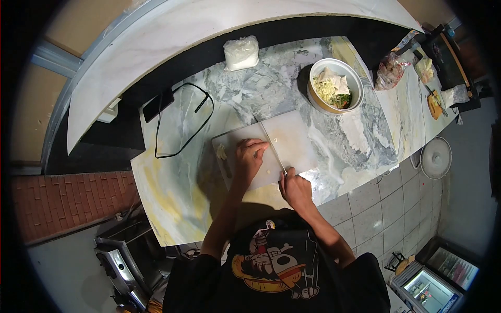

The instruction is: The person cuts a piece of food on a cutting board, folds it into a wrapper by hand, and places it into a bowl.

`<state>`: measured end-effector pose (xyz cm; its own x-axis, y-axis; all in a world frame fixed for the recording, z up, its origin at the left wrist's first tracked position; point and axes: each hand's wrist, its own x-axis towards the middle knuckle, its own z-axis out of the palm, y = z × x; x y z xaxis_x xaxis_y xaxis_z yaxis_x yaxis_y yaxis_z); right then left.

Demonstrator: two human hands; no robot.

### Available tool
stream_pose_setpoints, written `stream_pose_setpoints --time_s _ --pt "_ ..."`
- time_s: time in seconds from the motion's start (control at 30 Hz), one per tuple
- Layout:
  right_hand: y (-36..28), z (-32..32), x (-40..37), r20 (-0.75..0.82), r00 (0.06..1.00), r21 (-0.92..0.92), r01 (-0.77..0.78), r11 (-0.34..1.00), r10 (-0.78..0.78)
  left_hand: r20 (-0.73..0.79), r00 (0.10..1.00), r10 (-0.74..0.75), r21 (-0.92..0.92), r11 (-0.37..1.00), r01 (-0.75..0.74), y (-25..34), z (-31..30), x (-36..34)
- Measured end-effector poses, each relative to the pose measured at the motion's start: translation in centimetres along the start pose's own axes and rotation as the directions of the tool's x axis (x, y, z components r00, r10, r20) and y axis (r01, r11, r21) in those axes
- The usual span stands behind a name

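A knife point(274, 147) stands with its blade edge toward a white cutting board point(297, 138). My right hand point(297, 189) is wrapped round its handle near the board's front edge. Beside the blade, on its left, my left hand point(251, 156) rests over the board with its fingers bent together; anything under the fingertips is hidden. Pale cut pieces point(221, 152) lie at the board's left end, and small bits lie close to the blade. Behind and to the right stands a round white bowl point(356, 83) holding shredded pale food, white pieces and chopped greens.
A bag of white powder point(241, 53) stands at the counter's back. To the left lie a black cable loop point(183, 147) and a dark phone-like object point(158, 104). More plastic bags point(391, 71) and a small board with yellow food point(434, 105) are at the far right.
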<state>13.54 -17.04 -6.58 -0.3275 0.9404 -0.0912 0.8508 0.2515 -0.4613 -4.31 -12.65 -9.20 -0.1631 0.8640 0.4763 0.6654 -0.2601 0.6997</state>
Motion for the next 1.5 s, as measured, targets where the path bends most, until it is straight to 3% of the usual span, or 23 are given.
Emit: stream_pose_setpoints --time_s 0.63,0.83,1.0,1.5 --pt "0.2 0.3 0.3 -0.031 0.999 -0.017 0.043 0.999 -0.043 0.033 0.999 -0.042 -0.023 0.999 0.043 0.1 0.0 0.0" --pt "0.2 0.6 0.3 0.014 1.0 -0.037 0.024 0.999 -0.024 0.034 0.999 -0.014 0.007 1.0 0.014 0.4 -0.3 0.1" --pt "-0.1 1.3 0.1 -0.036 0.999 -0.093 0.003 0.996 -0.006 0.024 0.999 0.029 0.008 1.0 -0.03 0.0 -0.2 -0.2" --pt "0.0 0.7 0.0 -0.089 0.994 0.016 0.062 0.998 -0.061 0.051 0.999 -0.007 -0.016 1.0 0.008 0.1 -0.4 0.1"
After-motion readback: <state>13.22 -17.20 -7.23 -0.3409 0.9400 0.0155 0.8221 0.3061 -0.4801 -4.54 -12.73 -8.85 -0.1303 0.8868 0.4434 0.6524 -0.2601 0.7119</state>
